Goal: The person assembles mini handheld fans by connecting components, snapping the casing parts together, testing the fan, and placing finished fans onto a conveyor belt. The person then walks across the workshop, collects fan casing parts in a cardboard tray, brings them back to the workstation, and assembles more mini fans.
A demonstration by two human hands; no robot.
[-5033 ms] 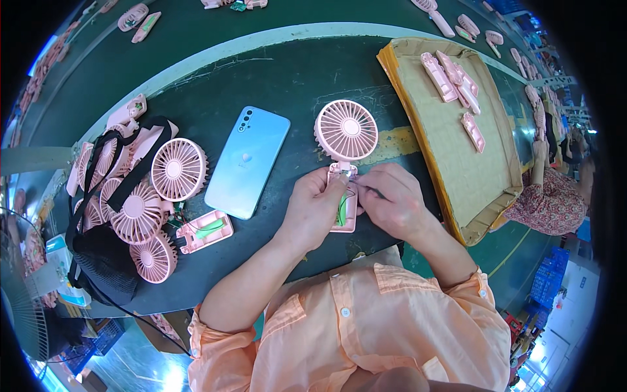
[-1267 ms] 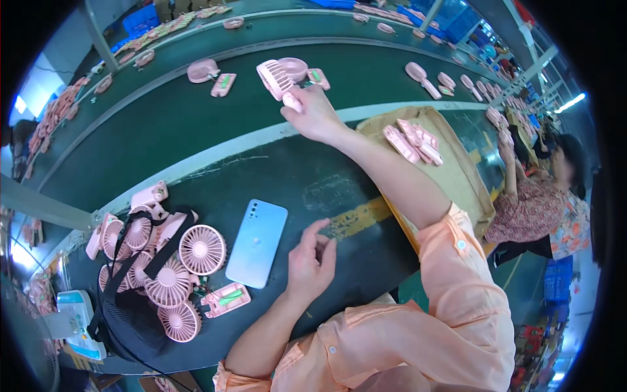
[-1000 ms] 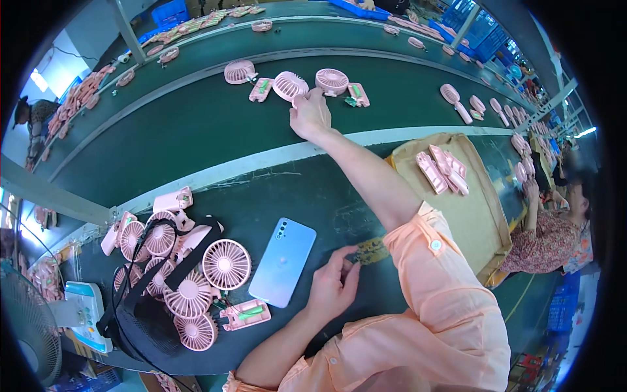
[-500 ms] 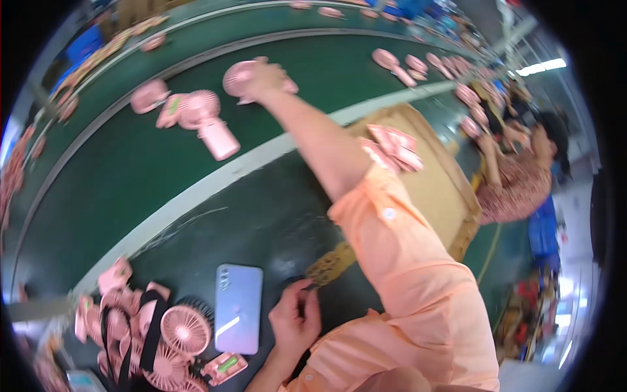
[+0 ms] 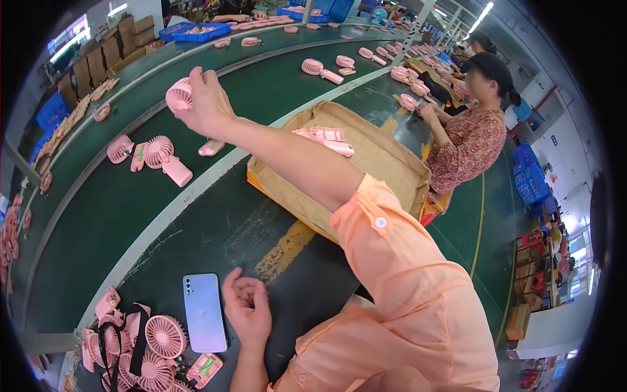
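Observation:
My right hand (image 5: pixel 208 104), stretched out over the green conveyor belt (image 5: pixel 85 242), is closed around a pink handheld fan (image 5: pixel 178 95) by its round grille. A pink part (image 5: pixel 210 147) lies on the belt beneath my wrist. Left of it, a fan with its handle (image 5: pixel 159 152) rests among other pink fan parts. My left hand (image 5: pixel 248 310) hangs over the dark worktable with loosely curled fingers and nothing in it. Beside it lies a blue-violet phone (image 5: pixel 204 313). Farther left is a pile of pink fans (image 5: pixel 165 336) with black straps, with an open pink casing (image 5: pixel 205 370) at its edge.
A cardboard tray (image 5: pixel 385 176) under my right forearm holds several pink casing pieces (image 5: pixel 326 138). The belt's pale rail (image 5: pixel 176 209) borders the worktable. More fans (image 5: pixel 313 66) lie farther along the belt. A co-worker (image 5: pixel 464 144) sits at the right. Blue crates (image 5: pixel 196 31) stand beyond the belt.
My right hand has lifted the pink fan off the belt, leaving a pink part lying there. My left hand has moved closer to the phone, its fingers loosened. The view has shifted.

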